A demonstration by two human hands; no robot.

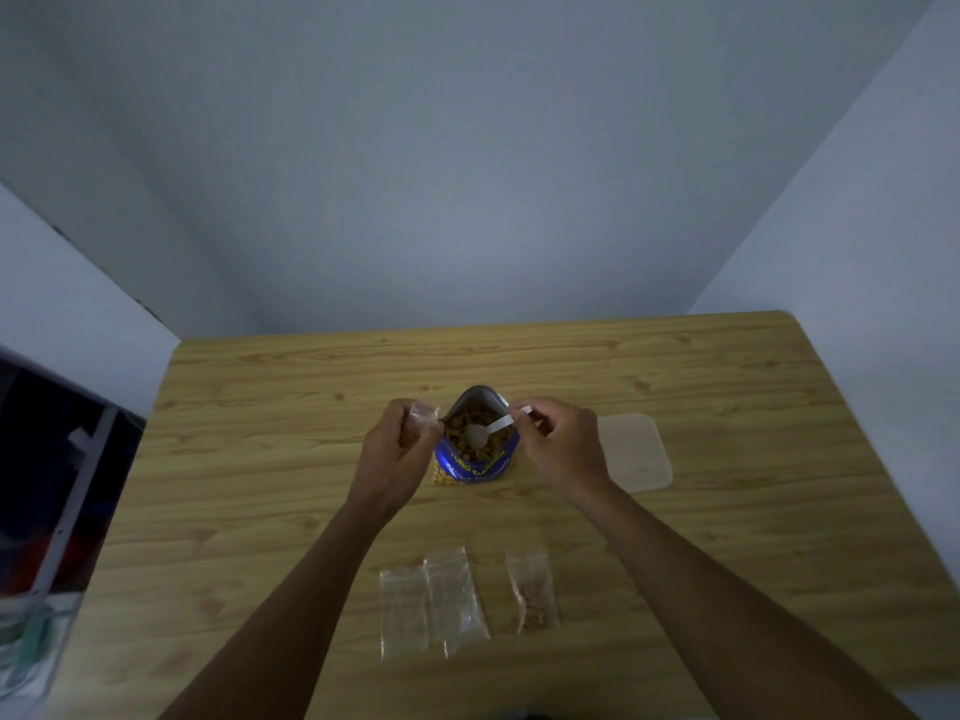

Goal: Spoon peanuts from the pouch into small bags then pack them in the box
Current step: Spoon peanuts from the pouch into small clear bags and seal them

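Peanuts point(460, 426) sit in the open pouch point(475, 459) in the middle of the table point(260, 459). The right hand point(558, 444) pinches the spoon point(485, 431), dipped in them. The left hand point(397, 449) grips a small bag point(422, 415). One filled bag point(532, 592) lies near the front edge, and two bags point(434, 602) beside it look empty. Nothing seems packed in the box point(634, 452) yet.

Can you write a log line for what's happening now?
left hand: holds small bag | right hand: holds spoon in pouch | one filled bag on table
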